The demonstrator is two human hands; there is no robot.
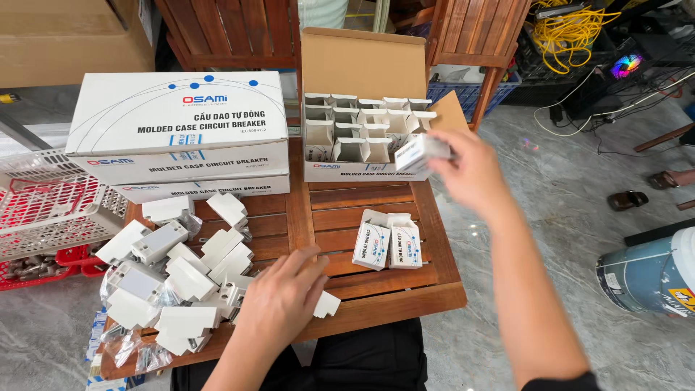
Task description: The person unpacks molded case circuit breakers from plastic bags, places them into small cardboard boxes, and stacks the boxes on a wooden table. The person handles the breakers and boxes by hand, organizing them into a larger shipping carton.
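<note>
1. Far left: red and white plastic basket (51, 206) beside the wooden table (376, 293); two closed white cartons (177, 130) stacked at the table's far left corner.
2. Near left: loose pile of white breaker parts (174, 279), some in clear bags, not yet boxed. Looks like plenty of work left.
3. Left hand (282, 297) rests palm down at the near right edge of that pile, fingers spread and relaxed over a white piece (326, 305); touching it, no closed grasp.
4. Centre: two small white boxes (389, 242) stand side by side on the table, flaps open, not yet in the carton.
5. Far centre: open carton (365, 108) with a grid of small boxes, most slots filled, flaps up. Packing seems well along.
6. Right hand (470, 174) at the carton's near right corner, fingers pinched round a small white box (420, 153); blurred, box just above the carton's edge.
</note>
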